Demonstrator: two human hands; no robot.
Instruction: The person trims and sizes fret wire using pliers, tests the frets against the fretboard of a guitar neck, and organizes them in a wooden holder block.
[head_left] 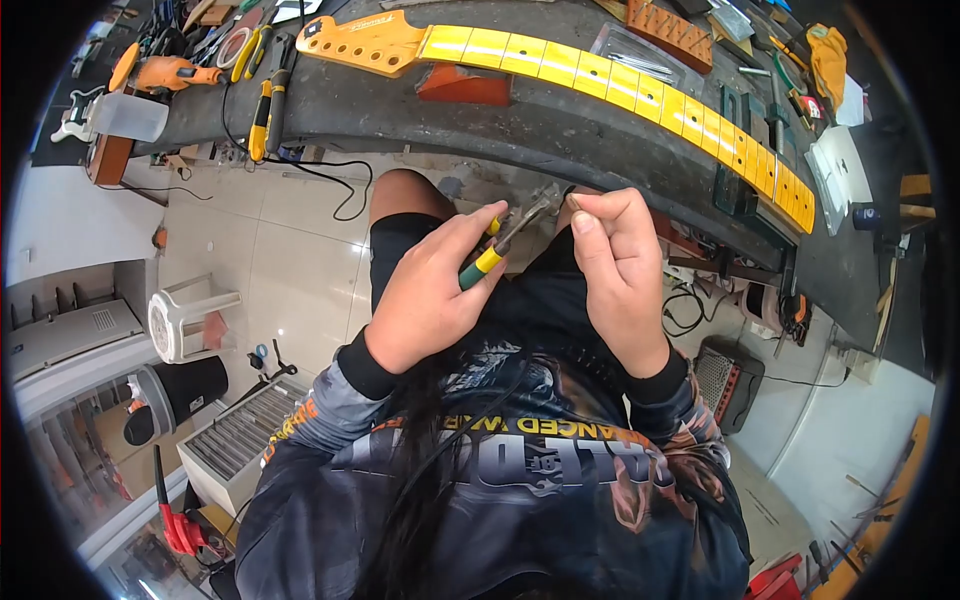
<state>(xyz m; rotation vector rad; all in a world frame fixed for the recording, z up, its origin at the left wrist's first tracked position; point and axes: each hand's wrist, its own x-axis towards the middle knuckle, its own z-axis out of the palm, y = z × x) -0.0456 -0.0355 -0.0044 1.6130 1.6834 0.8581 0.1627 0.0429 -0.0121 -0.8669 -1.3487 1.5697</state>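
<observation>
My left hand (pixel 435 285) is wrapped around a pair of pliers (pixel 485 266) with green and yellow handles. The metal jaws point up and right, over my lap and just short of the bench edge. Close to the jaw tips, my right hand (pixel 622 270) is closed in a pinch of thumb and forefinger. A thin, small piece seems to be between those fingertips, too small to name. Beyond both hands, a guitar neck (pixel 590 78) with a pale yellow fretted fingerboard lies across the bench, its headstock (pixel 362 42) at the left.
The dark workbench (pixel 330 112) curves across the top. A red-brown block (pixel 466 86) sits under the neck. Yellow-and-black pliers (pixel 261 122), an orange power tool (pixel 170 73) and a drilled wooden block (pixel 672 34) lie around it. A black cable (pixel 345 205) hangs below the bench edge.
</observation>
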